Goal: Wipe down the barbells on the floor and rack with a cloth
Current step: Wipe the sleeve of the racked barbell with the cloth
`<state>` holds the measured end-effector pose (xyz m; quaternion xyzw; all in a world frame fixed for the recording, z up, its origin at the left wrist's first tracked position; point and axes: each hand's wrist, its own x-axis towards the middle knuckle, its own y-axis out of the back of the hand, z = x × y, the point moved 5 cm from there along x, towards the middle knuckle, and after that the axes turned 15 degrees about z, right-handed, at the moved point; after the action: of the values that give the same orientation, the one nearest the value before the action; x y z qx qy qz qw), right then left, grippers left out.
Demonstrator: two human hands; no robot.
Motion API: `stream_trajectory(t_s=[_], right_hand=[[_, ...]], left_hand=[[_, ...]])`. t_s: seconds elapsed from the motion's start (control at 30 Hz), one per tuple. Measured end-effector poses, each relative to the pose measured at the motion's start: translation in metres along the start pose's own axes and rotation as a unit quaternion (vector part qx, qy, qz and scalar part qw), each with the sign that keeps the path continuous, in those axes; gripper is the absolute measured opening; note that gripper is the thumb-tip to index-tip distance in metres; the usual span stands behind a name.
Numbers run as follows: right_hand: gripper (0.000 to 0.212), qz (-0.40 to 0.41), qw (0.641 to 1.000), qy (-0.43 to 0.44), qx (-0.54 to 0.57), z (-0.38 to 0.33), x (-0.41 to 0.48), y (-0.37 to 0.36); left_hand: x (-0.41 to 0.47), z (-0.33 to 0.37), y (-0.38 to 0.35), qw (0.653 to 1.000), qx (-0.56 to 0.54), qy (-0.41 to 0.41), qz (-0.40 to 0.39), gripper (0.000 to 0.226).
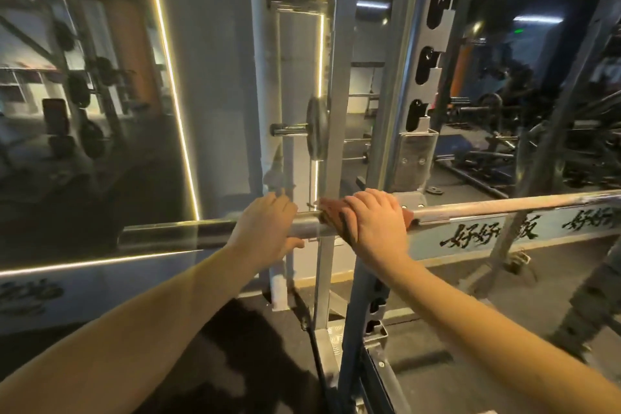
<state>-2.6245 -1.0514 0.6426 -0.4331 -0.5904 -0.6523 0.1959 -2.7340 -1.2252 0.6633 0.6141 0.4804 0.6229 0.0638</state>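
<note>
**Hands.** Right hand: palm down, fingers curled over the cloth, clamping it round the bar. The cloth is reddish-brown and draped over the top of the bar, with its edges showing on either side of the hand. Left hand: bare grip on the bar just beside the cloth, fingers over the top, thumb underneath. The hands are near each other but not touching.

**Bar.** It lies level across the rack. The shaft runs off to the right and the thick sleeve projects left past the upright, with no plates on it. Its seat on the rack is mostly hidden behind the right hand.

**Handling, as judged.** The steel bar is rigid and heavy, and should need steadying rather than lifting. The sleeve probably rotates, so a bracing grip is surer on the shaft. The polished metal looks slippery. The cloth is soft and will likely bunch unless wrapped fully round and squeezed while sliding.

**Surroundings.** A plate hangs on a peg behind the rack. A mirror stands at left.
</note>
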Motion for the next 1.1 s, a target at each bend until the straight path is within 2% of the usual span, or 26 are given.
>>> stream_trajectory(t_s=[0.07,0.1,0.17,0.23,0.33,0.43,0.5,0.63,0.73,0.77,0.83,0.9,0.97,1.1], right_hand=[[0.050,0.064,0.997,0.013,0.030,0.001,-0.045,-0.001],[0.054,0.071,0.997,0.027,0.021,0.000,-0.058,-0.005],[0.051,0.053,0.998,0.026,0.013,-0.003,-0.048,-0.008],[0.044,0.016,1.000,0.014,-0.023,-0.011,-0.010,-0.009],[0.054,-0.036,0.997,0.020,-0.068,-0.024,0.025,-0.009],[0.043,0.013,1.000,-0.028,0.006,-0.033,-0.009,-0.008],[0.048,0.004,1.000,-0.026,0.012,-0.034,-0.030,-0.005],[0.056,-0.053,0.998,-0.007,-0.031,-0.014,0.009,0.000],[0.059,-0.109,0.985,-0.135,-0.004,0.003,0.039,-0.001],[0.056,-0.104,0.981,-0.163,-0.001,0.004,0.041,-0.003],[0.053,-0.054,0.988,-0.143,-0.032,-0.001,0.031,-0.003],[0.050,0.024,0.992,-0.110,-0.049,-0.009,0.003,-0.004],[0.051,0.067,0.990,-0.120,-0.026,-0.024,-0.028,-0.004],[0.065,0.018,0.994,-0.111,-0.015,-0.048,-0.040,-0.011]], left_hand=[[0.001,-0.001,-0.002,1.000,-0.008,0.000,-0.012,0.060],[0.003,-0.003,-0.003,0.999,-0.026,0.006,-0.021,0.059],[0.008,-0.010,-0.003,0.990,-0.109,0.056,-0.063,0.055],[0.016,-0.021,-0.008,0.962,-0.198,0.112,-0.152,0.047],[0.026,-0.031,-0.012,0.937,-0.239,0.099,-0.235,0.054],[0.027,-0.031,-0.019,0.939,-0.223,0.063,-0.254,0.051],[0.023,-0.031,-0.018,0.944,-0.210,0.047,-0.250,0.047],[0.010,-0.030,0.000,0.979,-0.115,0.014,-0.165,0.056],[0.005,-0.020,0.005,0.994,-0.030,-0.024,-0.103,0.060],[0.006,-0.020,0.006,0.996,-0.014,-0.036,-0.086,0.058],[0.008,-0.021,0.005,0.996,-0.009,-0.054,-0.077,0.054],[0.010,-0.024,0.002,0.993,-0.044,-0.043,-0.102,0.051],[0.016,-0.030,-0.002,0.981,-0.109,-0.009,-0.159,0.047],[0.030,-0.045,-0.013,0.936,-0.206,0.040,-0.283,0.041]])
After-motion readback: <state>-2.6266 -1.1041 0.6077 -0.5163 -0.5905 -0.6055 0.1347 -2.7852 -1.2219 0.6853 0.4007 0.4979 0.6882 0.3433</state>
